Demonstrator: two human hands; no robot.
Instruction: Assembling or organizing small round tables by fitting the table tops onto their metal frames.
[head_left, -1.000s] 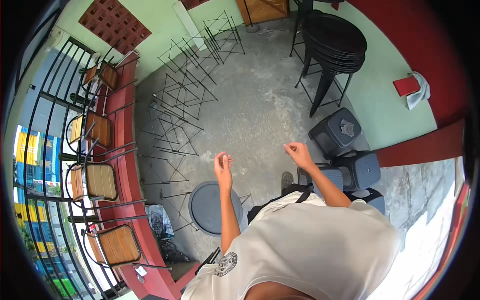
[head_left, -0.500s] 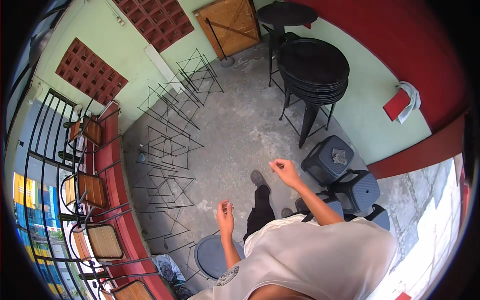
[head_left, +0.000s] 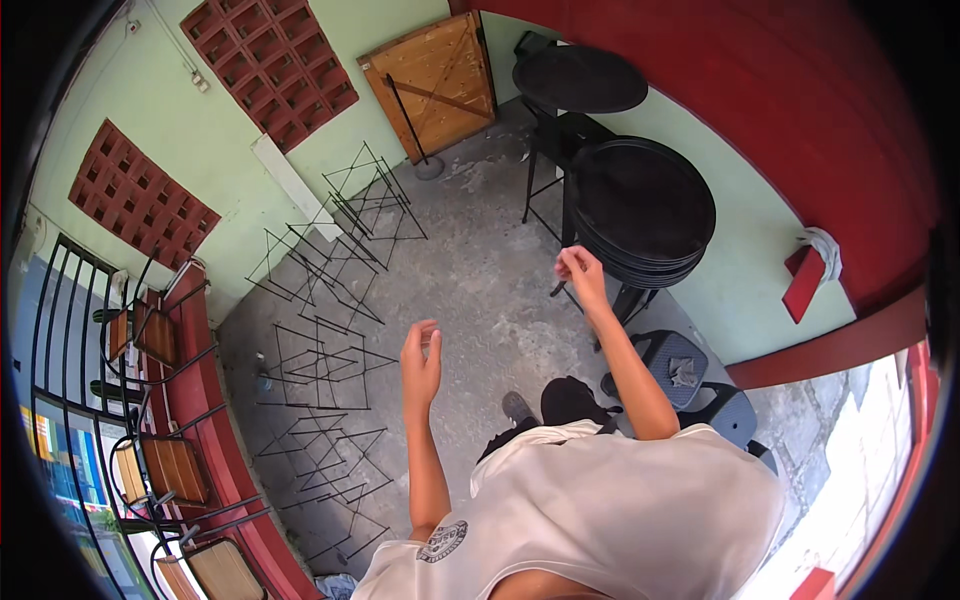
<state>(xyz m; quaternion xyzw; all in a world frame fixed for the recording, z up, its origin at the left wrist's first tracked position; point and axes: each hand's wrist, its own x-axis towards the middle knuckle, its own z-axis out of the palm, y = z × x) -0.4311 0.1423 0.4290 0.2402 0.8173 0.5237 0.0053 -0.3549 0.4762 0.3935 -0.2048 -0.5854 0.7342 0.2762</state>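
Observation:
My left hand [head_left: 421,362] hangs over the grey floor with fingers loosely bent and apart, holding nothing. It is nearest to the thin black metal frames [head_left: 325,365] standing at left. My right hand [head_left: 583,277] is raised farther forward, its fingers half curled and nothing visible in them. In this view it overlaps the near edge of a stack of round black tabletops [head_left: 645,200]; I cannot tell whether it touches them. Behind that stack stands another round black table [head_left: 580,78].
Dark grey plastic stools [head_left: 655,352] are at right, one with a crumpled cloth [head_left: 683,372] on top. Wooden-seated chairs [head_left: 175,468] rest upturned along the red ledge [head_left: 225,430]. A wooden door panel [head_left: 435,85] and a black post [head_left: 405,125] are at the back.
I have stepped forward, closer to the black table stack. Both hands have risen and reached farther ahead. The round grey stool beside my left arm has gone out of view.

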